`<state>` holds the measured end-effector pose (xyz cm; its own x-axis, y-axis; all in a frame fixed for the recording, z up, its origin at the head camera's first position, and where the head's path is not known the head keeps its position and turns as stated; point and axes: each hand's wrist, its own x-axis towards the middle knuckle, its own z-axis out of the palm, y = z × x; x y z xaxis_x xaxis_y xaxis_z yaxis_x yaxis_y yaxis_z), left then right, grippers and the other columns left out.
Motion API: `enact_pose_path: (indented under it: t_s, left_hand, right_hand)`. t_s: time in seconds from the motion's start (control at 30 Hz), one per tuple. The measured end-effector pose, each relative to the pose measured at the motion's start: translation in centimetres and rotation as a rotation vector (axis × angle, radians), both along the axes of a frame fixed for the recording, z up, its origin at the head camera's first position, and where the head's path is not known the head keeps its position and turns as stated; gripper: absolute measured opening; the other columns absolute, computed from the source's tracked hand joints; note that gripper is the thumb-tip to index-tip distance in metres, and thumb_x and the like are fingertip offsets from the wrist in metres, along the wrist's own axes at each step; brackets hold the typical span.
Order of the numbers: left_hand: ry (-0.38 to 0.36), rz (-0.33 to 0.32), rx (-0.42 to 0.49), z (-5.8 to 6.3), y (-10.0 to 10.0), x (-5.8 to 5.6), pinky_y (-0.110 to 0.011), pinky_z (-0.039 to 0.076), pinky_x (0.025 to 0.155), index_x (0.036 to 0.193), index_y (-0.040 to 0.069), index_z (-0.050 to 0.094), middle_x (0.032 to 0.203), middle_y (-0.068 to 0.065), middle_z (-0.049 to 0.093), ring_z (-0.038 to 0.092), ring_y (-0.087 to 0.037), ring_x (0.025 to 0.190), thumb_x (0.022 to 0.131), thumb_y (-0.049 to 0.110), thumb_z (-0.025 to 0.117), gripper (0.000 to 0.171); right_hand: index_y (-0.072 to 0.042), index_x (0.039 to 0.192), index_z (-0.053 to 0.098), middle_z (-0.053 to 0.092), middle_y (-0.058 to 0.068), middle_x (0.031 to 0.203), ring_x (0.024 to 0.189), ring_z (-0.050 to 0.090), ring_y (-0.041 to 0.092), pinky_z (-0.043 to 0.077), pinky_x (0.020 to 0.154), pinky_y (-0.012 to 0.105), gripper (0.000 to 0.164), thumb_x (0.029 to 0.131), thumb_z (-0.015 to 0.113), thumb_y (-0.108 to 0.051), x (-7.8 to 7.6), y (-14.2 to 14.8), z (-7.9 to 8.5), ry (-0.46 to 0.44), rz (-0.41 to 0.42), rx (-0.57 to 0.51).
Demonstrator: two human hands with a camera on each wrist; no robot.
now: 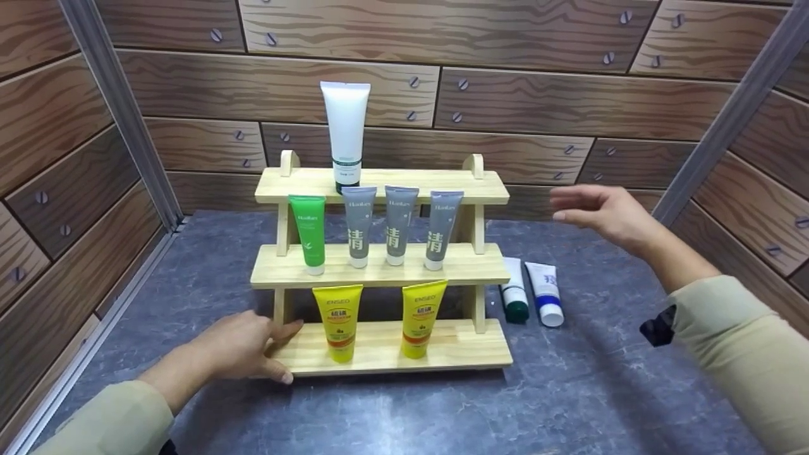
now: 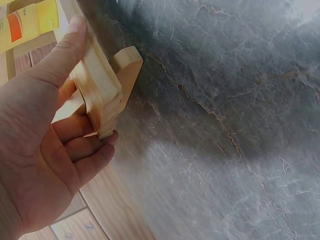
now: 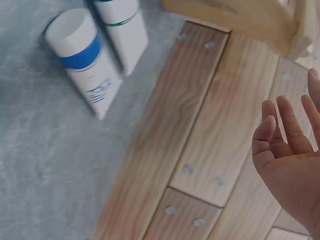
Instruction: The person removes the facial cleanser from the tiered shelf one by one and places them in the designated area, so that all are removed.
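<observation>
My left hand [image 1: 243, 346] grips the left end of the bottom board of a three-tier wooden display stand [image 1: 379, 270]. In the left wrist view its thumb lies along the front edge and the fingers [image 2: 85, 147] curl round the board's end. My right hand [image 1: 610, 212] is in the air right of the stand, fingers loosely extended, holding nothing. Two yellow tubes [image 1: 339, 322] stand on the bottom tier. On the middle tier are a green tube [image 1: 308, 230] and three grey tubes [image 1: 398, 224]. One tall white tube [image 1: 347, 126] stands on top.
Right of the stand, a white tube with a dark green cap [image 1: 515, 291] and a white tube with a blue band [image 1: 545, 294] lie on the grey marbled table [image 1: 404, 417]. Wood-patterned panels [image 1: 537, 104] enclose the table at the back and sides.
</observation>
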<state>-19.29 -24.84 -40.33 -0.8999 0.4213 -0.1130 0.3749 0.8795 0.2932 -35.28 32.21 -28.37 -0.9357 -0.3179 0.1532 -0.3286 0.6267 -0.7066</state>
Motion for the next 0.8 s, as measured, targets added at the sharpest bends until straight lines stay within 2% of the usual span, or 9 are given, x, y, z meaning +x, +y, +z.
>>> enact_pose_path:
  t_s: [0.23, 0.53, 0.67, 0.8]
  left_hand:
    - [0.007, -0.008, 0.0, 0.0, 0.0, -0.1, -0.06, 0.056, 0.085, 0.149, 0.014, 0.063, 0.084, -0.005, 0.068, 0.066, -0.029, 0.088, 0.071, 0.056, 0.093, 0.094]
    - [0.013, -0.019, 0.0, 0.0, 0.0, -0.1, -0.059, 0.057, 0.082, 0.15, 0.013, 0.062, 0.075, -0.001, 0.061, 0.063, -0.026, 0.082, 0.072, 0.056, 0.093, 0.094]
    - [0.024, -0.033, 0.005, 0.0, 0.0, 0.0, -0.056, 0.056, 0.077, 0.149, 0.012, 0.063, 0.068, 0.004, 0.053, 0.057, -0.022, 0.075, 0.073, 0.056, 0.093, 0.092]
    - [0.02, -0.025, 0.006, 0.0, 0.0, 0.0, -0.056, 0.057, 0.077, 0.149, 0.012, 0.063, 0.071, 0.003, 0.058, 0.058, -0.021, 0.075, 0.072, 0.056, 0.093, 0.093]
  right_hand:
    - [-0.009, 0.146, 0.064, 0.074, 0.004, 0.129, 0.109, 0.071, 0.007, 0.057, 0.09, 0.023, 0.05, 0.099, 0.079, -0.019, 1.0, -3.5, 2.9, 0.051, 0.04, -0.099]
    - [-0.01, 0.144, 0.066, 0.075, 0.011, 0.125, 0.108, 0.071, 0.008, 0.055, 0.093, 0.02, 0.05, 0.097, 0.08, -0.012, 1.6, -8.6, 6.0, 0.152, 0.131, -0.102]
    - [-0.01, 0.146, 0.063, 0.074, 0.011, 0.128, 0.11, 0.071, 0.013, 0.056, 0.094, 0.024, 0.052, 0.097, 0.079, -0.009, 1.9, -10.8, 7.5, 0.135, 0.185, -0.139]
    - [-0.011, 0.147, 0.062, 0.073, 0.012, 0.13, 0.112, 0.071, 0.016, 0.057, 0.095, 0.026, 0.054, 0.096, 0.079, -0.01, 2.0, -13.2, 8.9, 0.131, 0.222, -0.157]
